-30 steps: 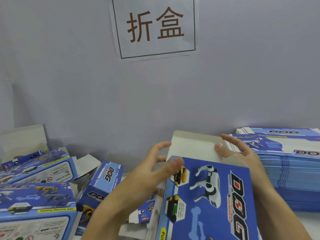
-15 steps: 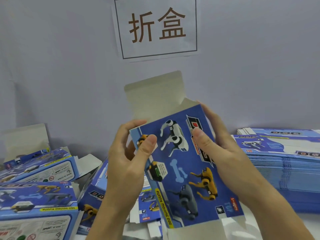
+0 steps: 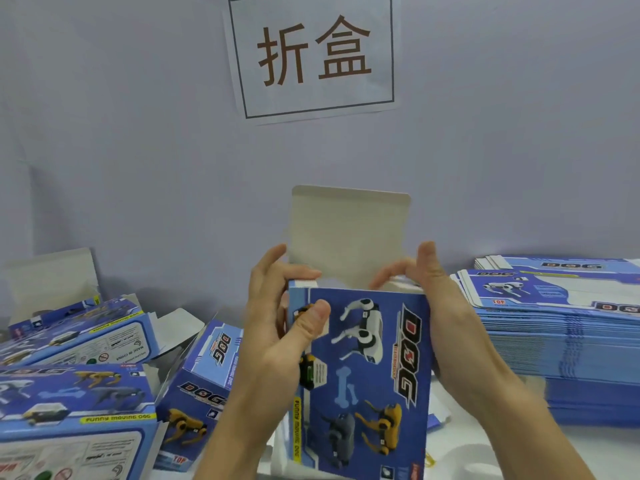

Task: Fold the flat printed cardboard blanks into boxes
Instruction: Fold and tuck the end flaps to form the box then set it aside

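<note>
Blue box (image 3: 367, 372) now upright, no longer tilted; left hand (image 3: 277, 327), right hand (image 3: 436, 306) fingers curled round it.

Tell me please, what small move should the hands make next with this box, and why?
Probably fold the tall grey lid flap down over the open top. The box already stands opened up between the left hand and right hand, and the fingers of the right hand seem to press a small side flap inward, while the lid flap is upright.

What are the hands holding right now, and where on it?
Both hold the blue box near its top: left hand on the left edge, right hand on the right edge.
</note>
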`<state>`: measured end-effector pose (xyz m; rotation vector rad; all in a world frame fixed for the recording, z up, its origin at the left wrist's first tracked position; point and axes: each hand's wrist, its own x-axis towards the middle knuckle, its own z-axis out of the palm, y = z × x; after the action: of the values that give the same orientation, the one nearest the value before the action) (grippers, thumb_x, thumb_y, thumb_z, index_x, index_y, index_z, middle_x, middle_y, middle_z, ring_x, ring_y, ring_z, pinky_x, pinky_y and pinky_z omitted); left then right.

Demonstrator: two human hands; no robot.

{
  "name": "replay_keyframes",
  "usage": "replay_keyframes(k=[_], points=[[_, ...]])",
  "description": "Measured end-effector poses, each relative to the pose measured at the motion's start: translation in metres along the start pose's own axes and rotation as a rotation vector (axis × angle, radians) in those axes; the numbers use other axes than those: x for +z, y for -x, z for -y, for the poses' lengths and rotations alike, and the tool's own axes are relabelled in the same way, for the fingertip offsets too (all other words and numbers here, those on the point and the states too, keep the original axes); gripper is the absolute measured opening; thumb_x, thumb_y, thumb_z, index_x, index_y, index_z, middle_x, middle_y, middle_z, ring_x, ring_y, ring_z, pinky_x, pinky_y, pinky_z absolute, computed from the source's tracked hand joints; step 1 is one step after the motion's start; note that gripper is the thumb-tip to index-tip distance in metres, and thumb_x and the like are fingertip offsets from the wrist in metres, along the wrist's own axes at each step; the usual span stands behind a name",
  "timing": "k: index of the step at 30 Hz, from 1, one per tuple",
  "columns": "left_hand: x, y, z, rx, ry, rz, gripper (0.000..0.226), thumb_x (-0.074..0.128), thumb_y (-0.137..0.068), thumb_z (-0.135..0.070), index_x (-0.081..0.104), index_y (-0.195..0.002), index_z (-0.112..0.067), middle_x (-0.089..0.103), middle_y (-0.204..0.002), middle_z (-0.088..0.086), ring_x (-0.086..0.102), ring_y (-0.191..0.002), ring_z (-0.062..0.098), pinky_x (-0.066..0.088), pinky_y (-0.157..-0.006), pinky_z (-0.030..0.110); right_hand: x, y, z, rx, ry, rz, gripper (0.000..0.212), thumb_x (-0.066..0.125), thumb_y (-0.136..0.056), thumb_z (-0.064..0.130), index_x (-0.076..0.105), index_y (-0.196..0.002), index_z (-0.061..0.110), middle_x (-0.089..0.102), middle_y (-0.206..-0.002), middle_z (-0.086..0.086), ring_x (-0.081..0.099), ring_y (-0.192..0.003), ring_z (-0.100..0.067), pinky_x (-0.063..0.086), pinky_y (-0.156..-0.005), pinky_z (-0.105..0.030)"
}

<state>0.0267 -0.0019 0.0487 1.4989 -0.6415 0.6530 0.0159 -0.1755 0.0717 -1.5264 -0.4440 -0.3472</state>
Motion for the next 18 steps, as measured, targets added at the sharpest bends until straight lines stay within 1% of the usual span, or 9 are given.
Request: replay_keyframes(k=[1,3,5,8,11,12,14,15,18], points=[[0.005,0.001,0.001,-0.012,0.004,-0.024,0.016,0.061,-0.088,-0.037,0.061,-0.102,-0.03,0.046,-0.139,-0.018,0.059,-0.118,0.01,0.056,-0.09,0.036,0.001,-0.001,-0.001,0.009,0.031,-0.019,0.046,0.038,-0.1,0.057,0.062,-0.072,0.03,0.067,-0.061,-0.007,0.067,-0.054,-0.022,0.049,-0.046,-0.027],[0.016,0.001,0.002,-0.033,0.034,-0.114,0.022,0.057,-0.091,-0.044,0.058,-0.095,-0.022,0.053,-0.112,-0.004,0.058,-0.077,0.006,0.049,-0.065,0.017,0.004,-0.003,-0.005,-0.011,0.057,-0.045,0.038,0.044,-0.103,0.029,0.059,-0.068,0.026,0.059,-0.058,-0.011,0.062,-0.053,-0.027,0.042,-0.046,-0.03],[0.019,-0.002,0.002,-0.086,0.047,-0.187,0.019,0.055,-0.094,-0.035,0.056,-0.084,-0.02,0.047,-0.086,0.005,0.045,-0.061,0.009,0.041,-0.053,0.017,0.007,-0.003,-0.008,-0.008,0.021,-0.057,0.034,0.045,-0.1,0.017,0.057,-0.073,0.032,0.053,-0.064,-0.02,0.058,-0.059,-0.033,0.041,-0.048,-0.032],[0.015,-0.005,0.001,-0.157,0.1,-0.225,0.01,0.05,-0.088,-0.026,0.057,-0.081,-0.029,0.053,-0.084,0.008,0.048,-0.063,0.027,0.042,-0.05,0.034,0.012,-0.004,-0.011,0.034,-0.041,-0.12,0.034,0.047,-0.098,0.015,0.049,-0.093,0.049,0.052,-0.072,-0.016,0.054,-0.065,-0.032,0.046,-0.054,-0.039],[0.014,-0.004,-0.001,-0.133,0.149,-0.233,0.042,0.046,-0.101,-0.006,0.05,-0.118,-0.044,0.064,-0.094,-0.01,0.052,-0.053,0.008,0.042,-0.043,0.019,0.013,-0.005,-0.013,0.014,-0.015,-0.154,0.058,0.05,-0.086,0.028,0.035,-0.125,0.069,0.048,-0.074,-0.023,0.049,-0.064,-0.029,0.047,-0.062,-0.046],[0.014,-0.004,0.0,-0.133,0.156,-0.218,0.053,0.043,-0.102,-0.004,0.042,-0.133,-0.047,0.064,-0.097,-0.013,0.051,-0.05,0.004,0.042,-0.042,0.016,0.013,-0.005,-0.012,0.019,-0.015,-0.154,0.064,0.048,-0.081,0.031,0.032,-0.127,0.073,0.049,-0.076,-0.027,0.049,-0.065,-0.03,0.048,-0.063,-0.047],[0.013,-0.004,0.001,-0.131,0.132,-0.188,0.064,0.042,-0.102,-0.004,0.033,-0.144,-0.051,0.063,-0.1,-0.012,0.047,-0.046,0.002,0.04,-0.041,0.015,0.012,-0.004,-0.011,0.028,-0.047,-0.14,0.056,0.047,-0.084,0.028,0.043,-0.118,0.072,0.056,-0.087,-0.031,0.054,-0.067,-0.034,0.05,-0.062,-0.046],[0.014,-0.005,0.001,-0.117,0.117,-0.181,0.064,0.041,-0.102,-0.003,0.038,-0.142,-0.053,0.063,-0.098,-0.011,0.046,-0.048,0.001,0.041,-0.041,0.015,0.012,-0.004,-0.01,0.028,-0.072,-0.129,0.049,0.047,-0.089,0.023,0.052,-0.11,0.067,0.061,-0.089,-0.027,0.057,-0.068,-0.037,0.051,-0.061,-0.046],[0.014,-0.005,-0.001,-0.049,0.098,-0.203,0.029,0.048,-0.1,-0.011,0.06,-0.11,-0.035,0.062,-0.087,-0.015,0.052,-0.061,-0.001,0.043,-0.045,0.014,0.011,-0.002,-0.011,-0.008,-0.126,-0.111,0.03,0.044,-0.095,0.019,0.064,-0.085,0.039,0.073,-0.084,-0.01,0.066,-0.067,-0.033,0.051,-0.057,-0.037]])
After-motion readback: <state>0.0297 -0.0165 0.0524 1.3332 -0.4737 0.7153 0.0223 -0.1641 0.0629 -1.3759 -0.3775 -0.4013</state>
